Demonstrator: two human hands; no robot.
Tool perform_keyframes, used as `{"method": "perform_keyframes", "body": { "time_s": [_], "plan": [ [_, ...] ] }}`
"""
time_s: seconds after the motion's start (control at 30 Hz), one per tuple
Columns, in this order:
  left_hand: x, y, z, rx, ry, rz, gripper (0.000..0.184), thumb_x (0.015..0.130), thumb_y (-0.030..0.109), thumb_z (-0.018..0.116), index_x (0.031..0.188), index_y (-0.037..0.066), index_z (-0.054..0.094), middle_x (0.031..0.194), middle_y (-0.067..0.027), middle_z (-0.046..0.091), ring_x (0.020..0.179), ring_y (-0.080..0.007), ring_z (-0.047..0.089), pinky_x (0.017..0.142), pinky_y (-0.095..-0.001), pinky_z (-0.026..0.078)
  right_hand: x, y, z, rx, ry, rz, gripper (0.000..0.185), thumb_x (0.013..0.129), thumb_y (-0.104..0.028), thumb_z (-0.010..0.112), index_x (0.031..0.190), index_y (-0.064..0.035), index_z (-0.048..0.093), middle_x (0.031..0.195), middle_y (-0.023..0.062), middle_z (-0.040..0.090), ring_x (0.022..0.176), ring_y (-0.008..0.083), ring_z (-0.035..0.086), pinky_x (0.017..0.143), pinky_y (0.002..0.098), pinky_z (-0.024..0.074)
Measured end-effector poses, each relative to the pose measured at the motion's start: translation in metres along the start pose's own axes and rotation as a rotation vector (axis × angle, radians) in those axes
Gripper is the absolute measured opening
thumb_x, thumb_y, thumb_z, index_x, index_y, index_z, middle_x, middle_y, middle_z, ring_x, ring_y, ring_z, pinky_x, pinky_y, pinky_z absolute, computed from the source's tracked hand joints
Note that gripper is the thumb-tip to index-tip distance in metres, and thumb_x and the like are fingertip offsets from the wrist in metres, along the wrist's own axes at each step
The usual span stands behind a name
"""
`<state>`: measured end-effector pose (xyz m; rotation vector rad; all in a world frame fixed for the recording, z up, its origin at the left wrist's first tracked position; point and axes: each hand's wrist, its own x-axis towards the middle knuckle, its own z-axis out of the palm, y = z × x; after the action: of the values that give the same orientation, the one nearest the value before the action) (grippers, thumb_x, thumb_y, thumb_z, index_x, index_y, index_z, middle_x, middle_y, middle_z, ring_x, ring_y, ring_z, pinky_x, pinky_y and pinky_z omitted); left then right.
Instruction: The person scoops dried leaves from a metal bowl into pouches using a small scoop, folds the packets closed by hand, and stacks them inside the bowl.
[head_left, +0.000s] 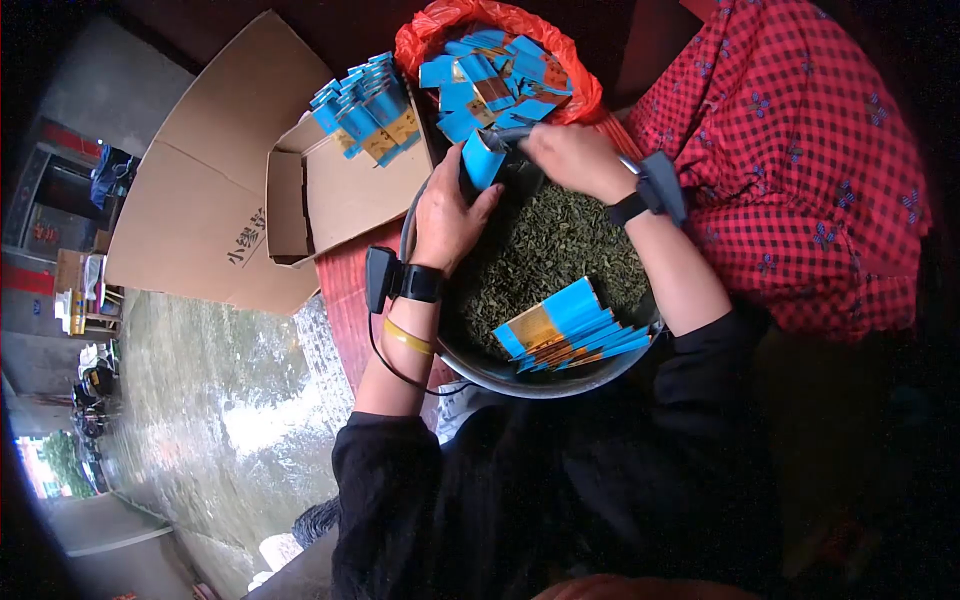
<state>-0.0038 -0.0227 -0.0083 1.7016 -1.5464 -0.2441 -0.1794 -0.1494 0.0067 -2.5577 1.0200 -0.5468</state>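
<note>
My left hand [447, 220] is wrapped round a blue packet [484, 158], held upright over the rim of a round metal basin [490, 383]. Close to the packet's top, at the right, is my right hand [572, 158], its fingers curled together; what they hold, if anything, is too small to make out. Dark green dried leaves [570, 245] fill the basin. Several blue and gold packets [568, 325] lie fanned out on the leaves at the basin's near side.
An open cardboard box [350, 200] at the upper left holds a stack of blue and gold packets [372, 108]. Behind the basin, a red plastic bag [590, 95] contains many loose packets. Red checked cloth [800, 170] hangs at the right.
</note>
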Motion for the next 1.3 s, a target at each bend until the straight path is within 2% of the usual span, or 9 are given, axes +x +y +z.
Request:
{"method": "perform_keyframes", "body": {
  "time_s": [0.2,0.27,0.33,0.6,0.73,0.8,0.97,1.13,1.3],
  "plan": [
    [0.001,0.003,-0.002,-0.021,-0.012,-0.040,0.067,0.076,0.024,0.073,0.130,0.002,0.042,0.111,-0.0243,0.058,0.103,-0.0395,0.057,0.086,-0.0424,0.047,0.004,0.003,0.037,0.125,-0.084,-0.082,0.028,0.090,-0.028,0.046,0.091,-0.0054,0.061,0.072,0.0152,0.065,0.064,0.0328,0.064,0.056,0.0448,0.0497],
    [-0.001,0.002,-0.003,-0.012,-0.014,-0.043,0.067,0.075,0.024,0.073,0.130,0.003,0.042,0.111,-0.0241,0.058,0.103,-0.0393,0.057,0.086,-0.0423,0.047,0.010,0.017,0.041,0.691,-0.155,0.080,0.029,0.092,-0.030,0.048,0.089,-0.0027,0.059,0.065,0.0107,0.064,0.054,0.0192,0.062,0.050,0.0344,0.0484],
    [0.000,-0.002,-0.001,-0.009,0.030,0.044,0.066,0.076,0.023,0.073,0.131,0.004,0.042,0.110,-0.0234,0.059,0.102,-0.0389,0.058,0.085,-0.0423,0.047,0.011,0.012,0.014,0.762,-0.119,0.116,0.036,0.094,-0.036,0.049,0.085,-0.0022,0.059,0.061,0.0036,0.060,0.051,0.0100,0.056,0.048,0.0258,0.0454],
    [0.001,0.004,-0.003,-0.012,-0.017,0.037,0.066,0.075,0.021,0.073,0.131,0.004,0.042,0.111,-0.0230,0.058,0.103,-0.0387,0.057,0.086,-0.0416,0.047,0.010,0.009,-0.015,0.896,0.379,0.070,0.040,0.097,-0.039,0.047,0.083,-0.0032,0.059,0.066,0.0003,0.057,0.057,0.0042,0.053,0.052,0.0197,0.0445],
    [0.002,0.002,-0.001,0.006,-0.028,0.065,0.066,0.074,0.021,0.074,0.130,0.004,0.043,0.112,-0.0229,0.058,0.105,-0.0384,0.056,0.088,-0.0415,0.046,0.007,-0.005,-0.006,0.911,0.426,-0.061,0.034,0.097,-0.031,0.049,0.092,-0.0003,0.062,0.073,0.0002,0.061,0.067,0.0065,0.059,0.059,0.0208,0.0481],
    [0.002,0.002,-0.001,0.003,-0.035,0.057,0.067,0.074,0.021,0.074,0.130,0.003,0.043,0.113,-0.0230,0.058,0.105,-0.0383,0.056,0.088,-0.0414,0.046,0.001,-0.014,-0.009,0.529,0.453,-0.211,0.024,0.091,-0.029,0.058,0.088,-0.0063,0.062,0.078,0.0082,0.066,0.073,0.0224,0.066,0.063,0.0309,0.0507],
    [0.001,0.005,-0.002,-0.067,-0.055,0.024,0.066,0.074,0.020,0.075,0.129,0.003,0.043,0.113,-0.0232,0.058,0.106,-0.0381,0.056,0.089,-0.0411,0.046,-0.005,-0.035,-0.013,0.165,0.450,-0.558,0.015,0.085,-0.024,0.065,0.087,-0.0096,0.064,0.082,0.0084,0.066,0.074,0.0260,0.065,0.062,0.0354,0.0508],
    [0.001,0.002,-0.003,-0.008,0.008,0.061,0.064,0.076,0.024,0.075,0.128,0.003,0.045,0.109,-0.0217,0.060,0.101,-0.0341,0.060,0.084,-0.0389,0.048,-0.003,-0.021,-0.027,0.308,0.666,-0.401,0.016,0.091,-0.018,0.058,0.090,-0.0029,0.061,0.080,0.0114,0.065,0.072,0.0279,0.065,0.061,0.0323,0.0507],
    [0.000,0.004,-0.004,0.029,0.017,0.070,0.064,0.076,0.025,0.076,0.128,0.003,0.046,0.105,-0.0211,0.062,0.098,-0.0319,0.063,0.081,-0.0374,0.050,-0.001,-0.013,-0.021,0.165,0.320,-0.027,0.027,0.090,-0.028,0.053,0.086,-0.0021,0.060,0.074,0.0196,0.063,0.073,0.0390,0.062,0.061,0.0476,0.0485]
  ]
}}
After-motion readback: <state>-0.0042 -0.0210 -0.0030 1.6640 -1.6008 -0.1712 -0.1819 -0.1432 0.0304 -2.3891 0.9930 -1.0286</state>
